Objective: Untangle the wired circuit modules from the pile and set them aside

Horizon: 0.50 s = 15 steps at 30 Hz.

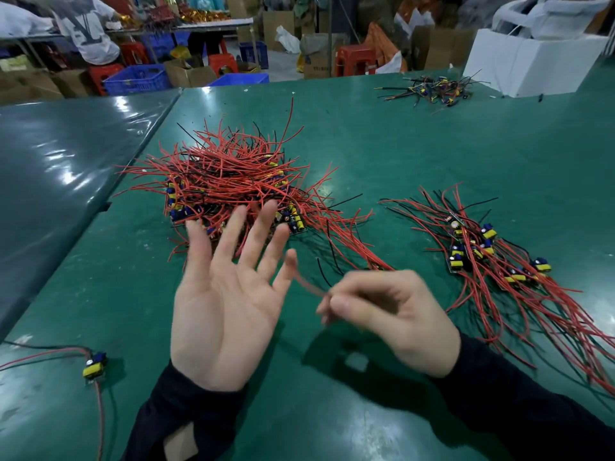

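A workshop room fills the top of the frame: cardboard boxes, blue crates, red stools and a person in a white shirt at a far table. Below it the bench takes up most of the picture, covered in glossy dark green sheet that throws back white glare, with a seam running down from upper centre to the left edge. A white box sits on its upper right corner. At centre lies the pile, a bristling mound of thin red and black wires with small boards carrying blue and yellow parts along its near edge. At right, well apart from the pile, a flatter set of modules lies with wires trailing toward the lower right corner. A smaller heap of dark-wired parts lies at upper right, near the white box. A single module with yellow and blue parts lies at lower left, its red and black wires running off the left edge. Dark sleeves enter from the bottom. The left hand is held palm up with fingers straight and spread, just in front of the pile, holding nothing. The right hand has its fingers curled, pinching a blurred red wire that reaches toward the left little finger.
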Motion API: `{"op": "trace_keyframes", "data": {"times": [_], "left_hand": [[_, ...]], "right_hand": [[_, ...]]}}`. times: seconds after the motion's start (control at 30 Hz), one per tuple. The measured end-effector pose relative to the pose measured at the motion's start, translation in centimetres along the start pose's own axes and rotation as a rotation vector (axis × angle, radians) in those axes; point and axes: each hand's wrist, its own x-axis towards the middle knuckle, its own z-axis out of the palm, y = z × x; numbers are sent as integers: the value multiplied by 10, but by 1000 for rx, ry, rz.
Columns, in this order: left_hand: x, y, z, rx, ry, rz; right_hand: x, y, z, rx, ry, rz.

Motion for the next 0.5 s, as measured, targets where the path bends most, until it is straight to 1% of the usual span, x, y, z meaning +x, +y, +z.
{"op": "trace_keyframes", "data": {"times": [0.13,0.2,0.27,0.3,0.37,0.43,0.5], "left_hand": [[-5,-18,1,352,26,90],[-8,-29,2,535,48,105],[-10,-40,2,780,11,131],[-12,-44,2,882,-40,150],[-15,-51,3,1008,-118,166],[-18,-56,3,1082,-147,196],[-20,-57,3,1090,-132,231]], "right_hand": [[10,-7,-12,634,382,255],[14,-9,-19,829,502,306],[16,-11,-21,979,557,322],[17,-11,-21,1041,573,332],[17,-10,-20,1121,580,343],[15,-8,-17,1107,550,322],[13,-7,-13,1002,495,318]]}}
